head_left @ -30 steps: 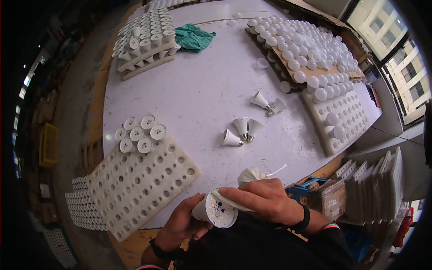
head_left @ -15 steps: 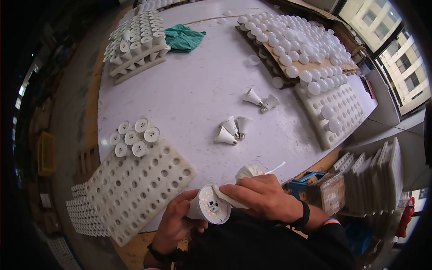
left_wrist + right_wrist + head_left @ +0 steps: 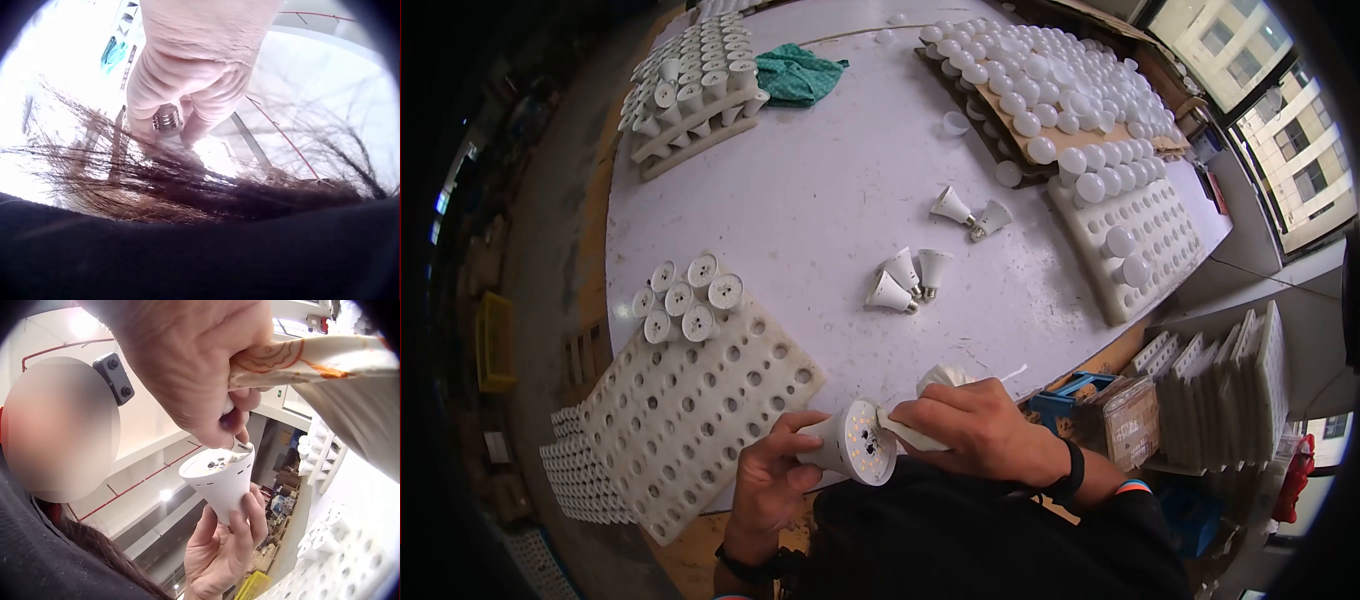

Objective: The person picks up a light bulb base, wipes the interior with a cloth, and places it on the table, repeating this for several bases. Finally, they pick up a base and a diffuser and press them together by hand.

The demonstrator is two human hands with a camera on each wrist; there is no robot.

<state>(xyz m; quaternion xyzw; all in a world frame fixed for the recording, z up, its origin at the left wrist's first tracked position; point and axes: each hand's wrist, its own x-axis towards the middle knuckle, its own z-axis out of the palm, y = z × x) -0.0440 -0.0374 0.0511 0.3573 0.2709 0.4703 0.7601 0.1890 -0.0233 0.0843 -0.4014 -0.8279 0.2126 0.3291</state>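
An LED bulb housing [image 3: 833, 447], a white cone with a round board of small yellow LEDs facing up and right, is in my left hand [image 3: 768, 482]. In the left wrist view its metal screw base [image 3: 166, 117] shows between the fingers. My right hand [image 3: 995, 432] grips a soft whitish bag [image 3: 325, 360] with orange print. The bag's narrow end meets the housing's rim beside the board, and its bunched part [image 3: 941, 376] sticks out beyond the knuckles. In the right wrist view, left fingertips support the housing [image 3: 226, 487] from below.
Several loose bulb housings [image 3: 892, 293] lie mid-table. At left, a holed foam tray [image 3: 700, 400] carries upright housings [image 3: 700, 322]. White bulb covers [image 3: 1040, 95] crowd a cardboard sheet at back right, near another holed tray [image 3: 1135, 225]. A green cloth [image 3: 800, 75] lies by stacked housings [image 3: 695, 90].
The housing has turned so its board faces further right, and my left fingers have shifted along its side. The bag's end stays at the rim. The head view has moved slightly.
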